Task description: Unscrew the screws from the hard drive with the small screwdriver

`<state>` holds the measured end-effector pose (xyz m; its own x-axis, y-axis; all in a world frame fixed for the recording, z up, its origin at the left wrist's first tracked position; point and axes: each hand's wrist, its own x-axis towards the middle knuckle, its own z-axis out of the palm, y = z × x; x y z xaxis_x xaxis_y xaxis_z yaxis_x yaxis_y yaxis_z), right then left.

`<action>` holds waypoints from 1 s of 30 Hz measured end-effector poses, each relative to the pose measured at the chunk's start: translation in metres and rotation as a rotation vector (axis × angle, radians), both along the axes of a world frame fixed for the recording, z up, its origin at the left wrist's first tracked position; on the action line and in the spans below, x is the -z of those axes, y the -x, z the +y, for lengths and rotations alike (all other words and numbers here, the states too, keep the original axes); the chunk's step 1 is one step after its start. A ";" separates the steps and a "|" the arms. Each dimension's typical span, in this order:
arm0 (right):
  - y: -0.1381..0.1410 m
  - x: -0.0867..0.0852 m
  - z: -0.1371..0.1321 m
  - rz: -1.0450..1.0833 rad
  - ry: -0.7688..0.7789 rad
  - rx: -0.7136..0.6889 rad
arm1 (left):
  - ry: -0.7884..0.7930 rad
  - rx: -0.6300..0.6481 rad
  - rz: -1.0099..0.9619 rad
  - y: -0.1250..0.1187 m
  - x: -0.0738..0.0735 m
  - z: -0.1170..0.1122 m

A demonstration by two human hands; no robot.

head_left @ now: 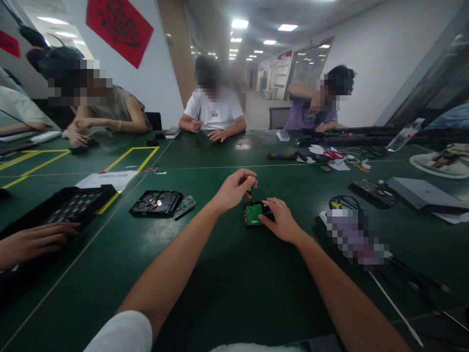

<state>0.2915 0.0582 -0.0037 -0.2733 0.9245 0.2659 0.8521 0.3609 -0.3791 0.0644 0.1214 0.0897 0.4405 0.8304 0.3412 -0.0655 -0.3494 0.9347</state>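
Observation:
A small black hard drive [255,213] with a green circuit board on top lies on the green table [234,283] in front of me. My right hand [280,220] rests on its right side, fingers curled over the edge and holding it down. My left hand [234,188] hovers just above and behind the drive, fingers pinched around a small yellow-handled tool [249,182] that points down toward the board.
An opened black drive [157,202] and a loose green board [186,204] lie to the left, beside a black tray [66,205]. A co-worker's hand [34,242] rests at the left edge. Three people sit across. Cables, tools and devices [373,191] crowd the right side.

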 end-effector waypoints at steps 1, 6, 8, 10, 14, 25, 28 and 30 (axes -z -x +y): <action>0.000 0.000 0.000 0.001 0.000 -0.001 | 0.043 0.020 -0.023 0.000 -0.001 -0.001; 0.000 0.000 0.000 0.004 0.004 0.000 | 0.137 0.071 -0.077 0.000 -0.005 -0.003; 0.001 0.000 -0.001 0.003 0.003 0.004 | 0.101 0.062 -0.052 0.001 -0.005 -0.003; 0.000 0.000 -0.001 0.004 0.005 0.006 | 0.051 0.038 -0.012 0.001 -0.005 -0.002; 0.000 0.000 -0.001 0.012 0.011 0.007 | 0.000 -0.071 0.035 0.001 -0.001 -0.002; 0.001 0.000 -0.001 0.013 0.009 0.013 | 0.032 0.027 -0.030 -0.002 -0.002 -0.002; 0.001 0.002 0.000 0.016 0.009 0.016 | 0.114 0.047 -0.066 -0.001 -0.002 -0.001; 0.001 0.003 0.000 0.016 0.008 0.024 | 0.138 0.049 -0.086 -0.001 -0.002 0.000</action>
<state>0.2901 0.0585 -0.0068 -0.2472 0.9328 0.2624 0.8542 0.3376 -0.3954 0.0655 0.1210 0.0915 0.4554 0.8503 0.2637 -0.1609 -0.2127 0.9638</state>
